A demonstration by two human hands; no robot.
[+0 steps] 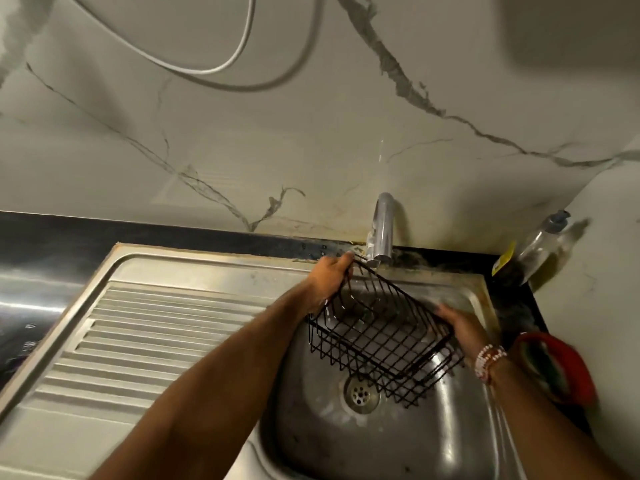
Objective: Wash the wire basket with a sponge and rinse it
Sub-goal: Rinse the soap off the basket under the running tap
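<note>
Basket of black wire (381,341), rectangular and open-topped, hangs tilted just below and in front of the curved chrome tap (382,230), with its far corner raised almost to the spout and its near corner dipping low. Nothing lies in it. The left hand (329,280) grips that raised far corner just left of the tap, fingers curled over the rim wire. The right hand (465,329) is below and to the right of the tap, pressed against the basket's right wall with fingers stretched along the wire; beaded bracelets (488,358) circle its wrist. The hands are apart, one on each side of the basket.

Under the basket, directly below the tap, sits the round stainless steel sink bowl (311,427), wet and smeared, with a perforated drain (360,394) showing partly through the mesh. A ribbed steel drainboard (156,323) spreads to the lower left of the tap.

Right of the tap, in the corner of the dark tabletop (104,237), a clear pump bottle (543,244) leans, holding a little yellowish liquid. Between it and the tap is a small yellow item (504,259), too blurred to name. Further down on the right stands a red-rimmed round container (575,368), its contents unclear. Above the tap rises a grey-veined marble wall (311,116), with a white cable (239,53) looped across it.
</note>
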